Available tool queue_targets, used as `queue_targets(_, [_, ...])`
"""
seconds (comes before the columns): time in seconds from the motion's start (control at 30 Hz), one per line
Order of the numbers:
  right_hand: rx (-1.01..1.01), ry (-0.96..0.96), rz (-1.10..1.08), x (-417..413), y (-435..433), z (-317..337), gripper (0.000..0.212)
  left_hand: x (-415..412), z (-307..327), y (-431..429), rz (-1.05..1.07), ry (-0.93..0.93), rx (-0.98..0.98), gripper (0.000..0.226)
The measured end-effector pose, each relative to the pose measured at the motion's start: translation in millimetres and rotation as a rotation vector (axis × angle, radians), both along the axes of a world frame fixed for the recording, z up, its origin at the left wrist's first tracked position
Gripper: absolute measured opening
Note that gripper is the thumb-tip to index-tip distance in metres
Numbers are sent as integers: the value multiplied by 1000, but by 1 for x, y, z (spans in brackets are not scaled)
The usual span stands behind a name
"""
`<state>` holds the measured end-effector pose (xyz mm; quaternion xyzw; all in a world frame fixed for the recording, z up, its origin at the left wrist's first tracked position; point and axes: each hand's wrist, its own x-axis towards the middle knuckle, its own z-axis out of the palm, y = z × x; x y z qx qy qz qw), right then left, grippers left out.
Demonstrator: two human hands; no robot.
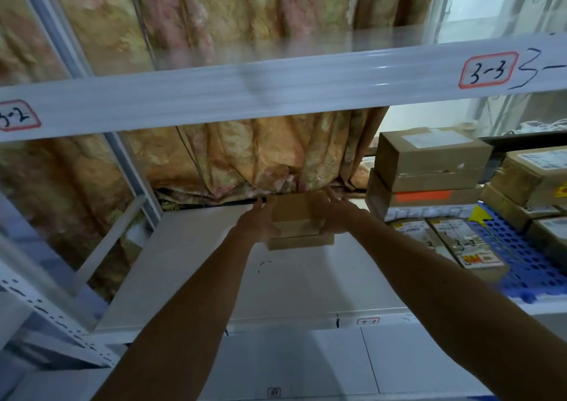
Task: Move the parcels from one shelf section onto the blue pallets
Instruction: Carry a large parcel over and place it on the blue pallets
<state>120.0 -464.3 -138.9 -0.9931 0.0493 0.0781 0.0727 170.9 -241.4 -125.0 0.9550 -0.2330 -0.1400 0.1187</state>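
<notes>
Head view: we see both hands reach deep onto the white shelf (276, 290), clamping a stack of two small cardboard boxes (299, 221) near its back edge, just before the curtain (245, 161). Left hand (256, 224) presses the stack's left side, right hand (336, 215) its right side. Fingers look stretched along the sides, not wrapped, though blur softens them. We judge the boxes light and stiff. The upper could slide off the lower, so squeeze both sides low. Counts: two boxes in hand, one blue pallet (521, 262) at right, with two stacked cartons (429, 161), two flat labelled packets (466, 247) and at least three more cartons (527, 173).
</notes>
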Motion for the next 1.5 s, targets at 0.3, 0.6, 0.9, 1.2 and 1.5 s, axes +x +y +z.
queue_targets(0.3, [67, -33, -14, 16, 9, -24, 113, 10, -16, 0, 6, 3, 43, 97])
queue_targets(0.6, [90, -84, 25, 14, 2, -37, 112, 8, -30, -23, 145, 111, -138, 101])
queue_targets(0.9, [116, -65, 57, 0, 2, -38, 115, 2, -33, -32, 141, 58, -71, 98])
queue_targets(1.2, [225, -13, -11, -23, 9, -39, 123, -36, -31, -41, 219, -15, -23, 119])
queue_targets(1.5, [169, -71, 2, -52, 9, -39, 101, -54, -33, -48, 259, 120, 4, 126])
